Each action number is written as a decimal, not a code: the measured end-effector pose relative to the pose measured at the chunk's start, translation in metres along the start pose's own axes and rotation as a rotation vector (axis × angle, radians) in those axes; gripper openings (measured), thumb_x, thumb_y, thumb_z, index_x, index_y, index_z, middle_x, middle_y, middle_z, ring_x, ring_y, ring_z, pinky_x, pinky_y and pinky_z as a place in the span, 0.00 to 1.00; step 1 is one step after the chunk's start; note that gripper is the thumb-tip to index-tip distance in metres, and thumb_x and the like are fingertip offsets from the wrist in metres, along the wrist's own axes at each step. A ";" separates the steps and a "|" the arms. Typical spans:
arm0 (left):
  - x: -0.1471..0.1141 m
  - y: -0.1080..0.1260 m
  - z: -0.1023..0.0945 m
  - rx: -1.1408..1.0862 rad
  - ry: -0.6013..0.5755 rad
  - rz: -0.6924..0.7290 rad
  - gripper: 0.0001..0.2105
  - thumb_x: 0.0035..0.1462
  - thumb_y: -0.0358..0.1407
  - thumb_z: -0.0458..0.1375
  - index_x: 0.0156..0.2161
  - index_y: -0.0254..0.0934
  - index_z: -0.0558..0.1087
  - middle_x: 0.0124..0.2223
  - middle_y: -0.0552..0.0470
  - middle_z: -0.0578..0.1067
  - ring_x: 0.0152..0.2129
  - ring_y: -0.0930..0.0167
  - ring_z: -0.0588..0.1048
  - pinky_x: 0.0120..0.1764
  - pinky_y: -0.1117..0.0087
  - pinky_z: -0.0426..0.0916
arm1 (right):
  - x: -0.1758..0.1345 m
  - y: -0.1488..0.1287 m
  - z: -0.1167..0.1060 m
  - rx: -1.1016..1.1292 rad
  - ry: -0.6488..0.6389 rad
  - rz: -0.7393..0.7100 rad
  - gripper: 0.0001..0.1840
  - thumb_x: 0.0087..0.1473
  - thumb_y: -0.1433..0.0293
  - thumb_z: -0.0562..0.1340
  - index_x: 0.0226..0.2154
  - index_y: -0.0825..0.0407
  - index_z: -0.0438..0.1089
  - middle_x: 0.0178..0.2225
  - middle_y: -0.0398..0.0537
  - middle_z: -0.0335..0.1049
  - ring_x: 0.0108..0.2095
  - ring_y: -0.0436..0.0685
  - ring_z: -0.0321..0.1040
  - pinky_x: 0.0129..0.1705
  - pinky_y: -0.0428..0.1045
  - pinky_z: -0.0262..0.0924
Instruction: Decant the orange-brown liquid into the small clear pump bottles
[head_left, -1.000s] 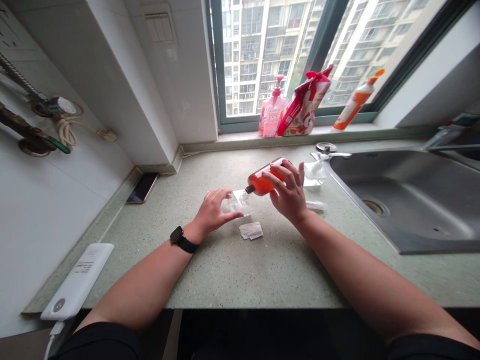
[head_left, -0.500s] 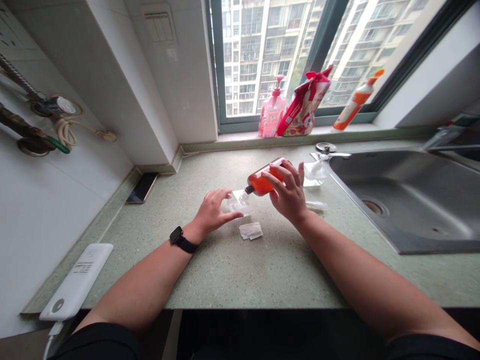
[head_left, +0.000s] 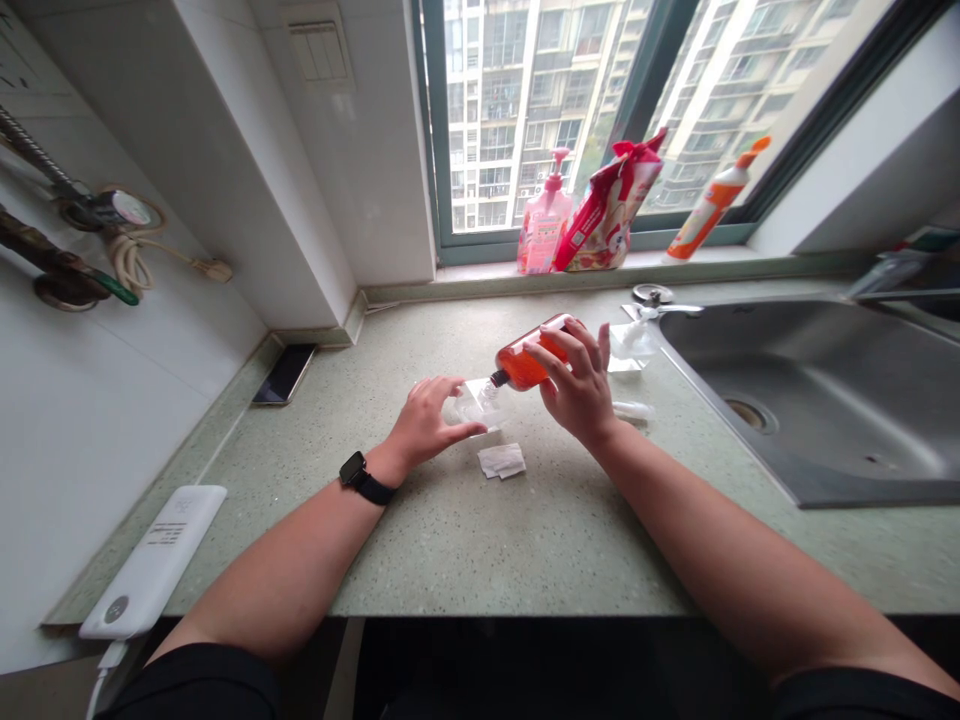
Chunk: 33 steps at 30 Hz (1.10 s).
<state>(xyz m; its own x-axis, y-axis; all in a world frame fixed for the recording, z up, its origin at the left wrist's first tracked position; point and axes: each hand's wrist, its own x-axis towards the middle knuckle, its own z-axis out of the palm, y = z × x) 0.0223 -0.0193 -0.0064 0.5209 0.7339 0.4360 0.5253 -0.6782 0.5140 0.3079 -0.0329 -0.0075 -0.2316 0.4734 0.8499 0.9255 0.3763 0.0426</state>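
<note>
My right hand (head_left: 581,385) is wrapped round an orange-red see-through bottle (head_left: 525,362). The bottle is tipped down to the left, its dark neck over a small clear container (head_left: 480,405). Clear liquid seems to run out of the neck. Thumb and fingers of my left hand (head_left: 427,425) curve round the container's left side and grip it on the counter; part of it is hidden behind them. A folded white tissue (head_left: 502,461) lies just in front of the container.
To the right of my right hand are a white, clear-wrapped item (head_left: 630,345), a white object (head_left: 634,411) and the steel sink (head_left: 810,400). A phone (head_left: 285,375) and a white power bank (head_left: 154,560) lie left. Pump bottle (head_left: 544,225) and red bag (head_left: 611,215) stand on the windowsill.
Almost nothing differs. The bottle stays tilted over the container and both hands keep their places.
</note>
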 end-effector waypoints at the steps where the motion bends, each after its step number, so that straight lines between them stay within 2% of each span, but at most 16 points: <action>1: 0.000 0.000 0.000 0.000 -0.001 -0.001 0.33 0.55 0.59 0.70 0.57 0.41 0.72 0.49 0.45 0.80 0.48 0.56 0.78 0.54 0.49 0.71 | 0.000 0.000 0.000 0.002 0.004 -0.003 0.51 0.58 0.81 0.62 0.73 0.25 0.49 0.64 0.45 0.67 0.71 0.70 0.59 0.75 0.79 0.42; 20: -0.001 0.001 0.001 -0.001 0.012 -0.010 0.33 0.54 0.58 0.71 0.57 0.41 0.70 0.49 0.45 0.81 0.48 0.55 0.79 0.55 0.48 0.71 | 0.000 0.001 0.002 0.008 0.032 -0.031 0.48 0.58 0.82 0.62 0.72 0.28 0.53 0.64 0.47 0.68 0.71 0.71 0.58 0.74 0.80 0.42; 33: -0.001 0.002 0.001 -0.001 0.016 -0.003 0.31 0.56 0.56 0.71 0.56 0.41 0.70 0.50 0.45 0.80 0.48 0.56 0.78 0.54 0.49 0.71 | -0.001 0.002 -0.001 -0.024 0.004 -0.029 0.51 0.58 0.81 0.63 0.74 0.25 0.49 0.65 0.45 0.67 0.71 0.71 0.59 0.75 0.79 0.40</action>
<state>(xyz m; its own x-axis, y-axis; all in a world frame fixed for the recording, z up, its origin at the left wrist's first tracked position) 0.0238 -0.0208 -0.0067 0.5081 0.7367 0.4462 0.5265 -0.6757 0.5160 0.3104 -0.0340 -0.0078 -0.2576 0.4595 0.8500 0.9253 0.3708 0.0800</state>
